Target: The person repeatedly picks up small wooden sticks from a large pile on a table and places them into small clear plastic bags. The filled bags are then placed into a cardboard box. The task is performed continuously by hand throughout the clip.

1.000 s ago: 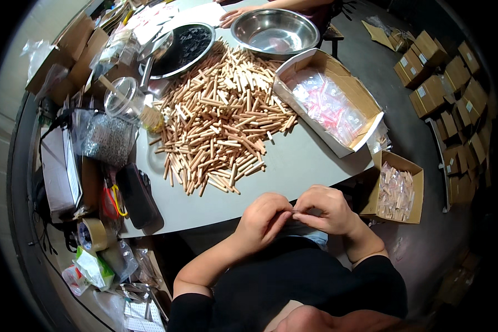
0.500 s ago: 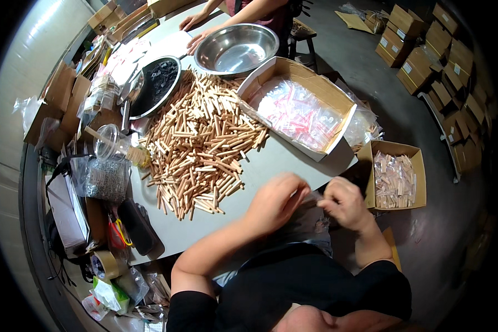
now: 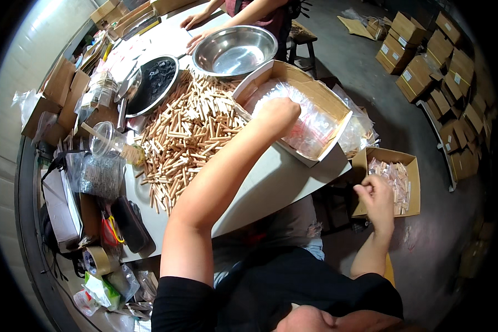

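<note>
My left hand (image 3: pixel 279 115) reaches far forward into an open cardboard box (image 3: pixel 320 94) of clear plastic bags (image 3: pixel 315 128) on the white table (image 3: pixel 271 182). It rests on the bags, and its fingers are hidden under its back. A big pile of short wooden dowels (image 3: pixel 188 133) lies left of that box. My right hand (image 3: pixel 377 195) hangs off the table's right side, fingers pinched together, at the near rim of a smaller cardboard box (image 3: pixel 414 185) holding filled packets (image 3: pixel 395 177). I cannot see anything between its fingers.
A steel bowl (image 3: pixel 232 50) and a dark round tray (image 3: pixel 152 83) stand behind the dowels. Another person's hands (image 3: pixel 196 21) rest at the far end. A plastic cup (image 3: pixel 105 138), bags and a tape roll (image 3: pixel 97 260) crowd the left edge. Stacked cartons (image 3: pixel 437 72) line the floor at right.
My hands, together at the table's near edge before, have parted. The left arm has stretched forward into the box of bags; the right has swung out to the small box.
</note>
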A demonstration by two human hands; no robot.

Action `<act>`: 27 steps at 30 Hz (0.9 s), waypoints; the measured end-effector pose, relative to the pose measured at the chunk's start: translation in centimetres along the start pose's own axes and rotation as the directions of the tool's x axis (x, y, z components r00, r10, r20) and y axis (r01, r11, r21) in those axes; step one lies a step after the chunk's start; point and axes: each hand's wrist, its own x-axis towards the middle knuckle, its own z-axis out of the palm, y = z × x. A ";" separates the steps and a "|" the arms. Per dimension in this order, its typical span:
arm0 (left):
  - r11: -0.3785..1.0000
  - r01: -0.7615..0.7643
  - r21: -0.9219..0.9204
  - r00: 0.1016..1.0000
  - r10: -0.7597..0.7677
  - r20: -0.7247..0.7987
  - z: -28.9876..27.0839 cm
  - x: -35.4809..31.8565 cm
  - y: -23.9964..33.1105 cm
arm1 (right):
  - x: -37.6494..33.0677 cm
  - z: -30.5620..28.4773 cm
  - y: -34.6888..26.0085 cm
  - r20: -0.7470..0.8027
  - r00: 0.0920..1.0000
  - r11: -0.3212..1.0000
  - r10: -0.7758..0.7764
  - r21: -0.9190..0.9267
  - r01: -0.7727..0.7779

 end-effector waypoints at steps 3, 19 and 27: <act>0.992 0.028 -0.125 0.997 -0.037 -0.069 -0.4 -0.7 -0.3 | 0.5 1.7 -2.4 0.140 0.979 0.988 -0.146 0.063 0.138; 0.489 -0.040 -0.872 0.855 -0.436 -0.283 -7.0 -20.3 0.4 | 4.1 17.6 -14.9 0.169 0.536 0.553 -0.827 0.415 0.722; -0.098 -0.074 -0.992 0.725 -0.689 0.013 -0.8 -34.0 3.7 | 3.6 15.9 -14.0 0.262 0.602 0.640 -0.754 0.500 0.583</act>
